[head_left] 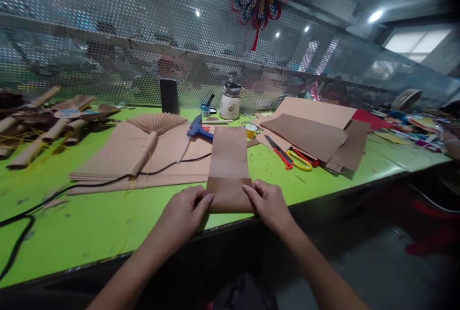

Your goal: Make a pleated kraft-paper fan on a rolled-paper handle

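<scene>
A strip of brown kraft paper lies lengthwise before me at the table's front edge, its near end folded over into a darker flap. My left hand pinches the left side of that fold between thumb and fingers. On the opposite side my right hand grips the fold the same way, thumb on top of the flap. Just behind the strip is a blue glue gun, its black cord running left. A pleated paper fan with a rolled handle rests on stacked brown sheets to the left.
Scissors with red handles and a yellow-handled pair lie right of the strip, beside large paper sheets. A white bottle, a small blue jar and a black upright object stand behind. Finished-looking rolled paper pieces heap up at left.
</scene>
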Available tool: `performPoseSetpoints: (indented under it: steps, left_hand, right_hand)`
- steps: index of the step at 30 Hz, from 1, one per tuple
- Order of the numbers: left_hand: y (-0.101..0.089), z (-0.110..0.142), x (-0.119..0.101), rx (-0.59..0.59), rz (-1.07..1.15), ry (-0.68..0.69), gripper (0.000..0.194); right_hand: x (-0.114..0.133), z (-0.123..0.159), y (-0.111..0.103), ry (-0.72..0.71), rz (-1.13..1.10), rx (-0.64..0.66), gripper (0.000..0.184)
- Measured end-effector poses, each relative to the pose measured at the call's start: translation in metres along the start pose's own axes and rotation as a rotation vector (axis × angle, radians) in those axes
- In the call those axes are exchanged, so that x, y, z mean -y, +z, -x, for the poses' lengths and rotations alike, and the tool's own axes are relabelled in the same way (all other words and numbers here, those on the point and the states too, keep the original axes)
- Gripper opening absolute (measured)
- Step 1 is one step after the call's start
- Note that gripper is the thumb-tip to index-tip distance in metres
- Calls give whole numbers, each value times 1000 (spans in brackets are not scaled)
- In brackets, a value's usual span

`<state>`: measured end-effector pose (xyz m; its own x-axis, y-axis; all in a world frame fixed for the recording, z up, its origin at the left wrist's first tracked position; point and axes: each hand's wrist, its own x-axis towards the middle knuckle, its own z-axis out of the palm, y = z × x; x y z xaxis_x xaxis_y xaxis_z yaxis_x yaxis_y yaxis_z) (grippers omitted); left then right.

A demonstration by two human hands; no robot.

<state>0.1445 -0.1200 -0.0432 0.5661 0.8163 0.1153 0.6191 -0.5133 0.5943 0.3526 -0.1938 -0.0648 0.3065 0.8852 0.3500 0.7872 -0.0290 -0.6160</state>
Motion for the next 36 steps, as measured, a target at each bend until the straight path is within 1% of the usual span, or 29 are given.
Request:
performPoseSetpoints:
  steps: [3, 5, 9, 14, 16, 21, 27, 31, 36]
  left_hand:
    - [1, -1, -2, 2, -111, -66, 33]
    - [0, -3, -4, 14, -146, -103, 29]
    - [2, -7, -5, 28, -140, -151, 21]
    - [5, -6, -1, -9, -117, -154, 36]
    - [5, -5, -2, -11, -137, -161, 38]
    - [6, -7, -4, 12, -203, -163, 31]
    - [10, -9, 0, -15, -238, -96, 24]
    - [10, -9, 0, -37, -141, -87, 23]
    - [8, -6, 2, -21, 11, -134, 31]
  right_hand:
    - [2, 3, 5, -5, 180, -47, 27]
    - [2, 6, 8, -21, 273, -78, 25]
    - [2, 7, 11, -44, 327, -87, 22]
    - [2, 2, 11, -42, 432, -41, 21]
    - [2, -1, 11, -31, 469, -13, 21]
    - [2, -3, 12, -19, 511, 27, 21]
    - [2, -4, 11, -7, 470, 16, 23]
    - [2, -5, 9, 17, 436, 32, 21]
    - [4, -8, 7, 18, 461, 32, 21]
